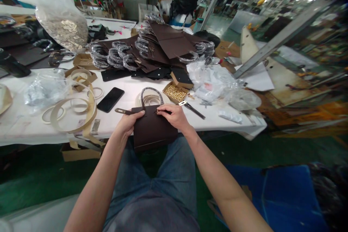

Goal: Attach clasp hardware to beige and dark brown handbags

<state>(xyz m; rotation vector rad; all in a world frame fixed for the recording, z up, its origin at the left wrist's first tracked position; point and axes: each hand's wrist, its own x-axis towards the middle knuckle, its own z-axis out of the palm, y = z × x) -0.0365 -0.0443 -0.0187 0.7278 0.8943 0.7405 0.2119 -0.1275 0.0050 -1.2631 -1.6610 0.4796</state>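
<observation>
A dark brown bag panel (154,130) rests on my lap against the table edge, its wrapped loop handle (148,90) pointing away from me. My left hand (129,121) grips the panel's upper left edge, thumb on top. From under that hand a dark strap with a brass-coloured slotted plate (120,111) sticks out to the left. My right hand (172,115) is closed in a pinch at the handle's right base, over a small dark piece with a brass glint that I cannot make out. Just beyond its knuckles shows another slotted metal plate (182,103).
A small box of gold-coloured studs (175,92) and a dark slim tool (195,110) lie close by. Left are a phone (111,99) and tape rolls (73,114). Stacked brown panels (171,40) stand behind, plastic bags (209,79) to the right.
</observation>
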